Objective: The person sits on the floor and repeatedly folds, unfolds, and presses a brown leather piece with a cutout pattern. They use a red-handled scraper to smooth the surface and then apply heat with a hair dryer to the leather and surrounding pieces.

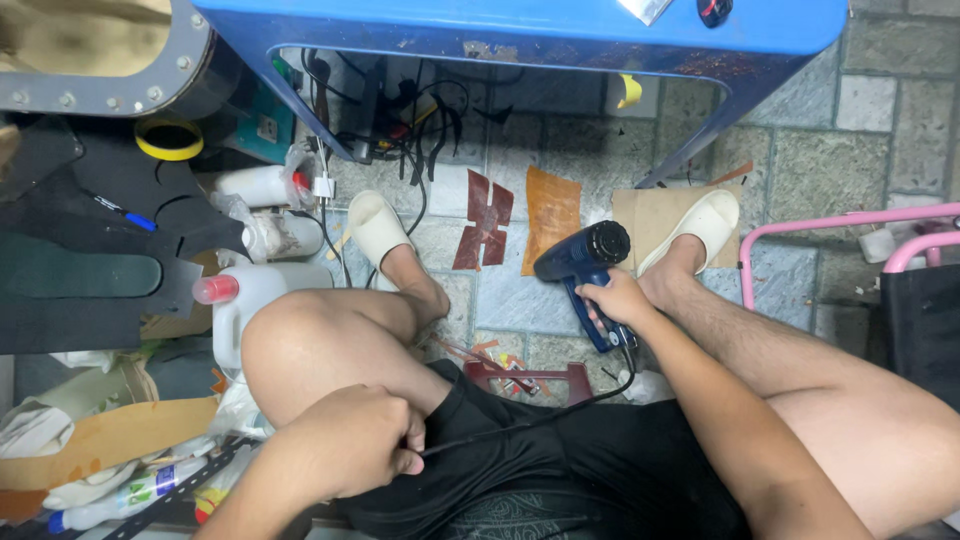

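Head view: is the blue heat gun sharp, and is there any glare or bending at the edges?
Head view: the blue heat gun in the right hand is sharp; soft glare shows on the blue plastic table; its edges curve from the wide lens.

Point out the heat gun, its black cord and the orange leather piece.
heat gun (583, 255), head view, on its blue barrel.
black cord (520, 423), head view, mid-run over the shorts.
orange leather piece (550, 215), head view, its middle.

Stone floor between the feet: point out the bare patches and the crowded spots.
Bare paving lies between the left cream slipper and the dark blue heat gun held by the right hand. More bare stone lies right of the blue table leg. Crowded: bottles and scraps at left.
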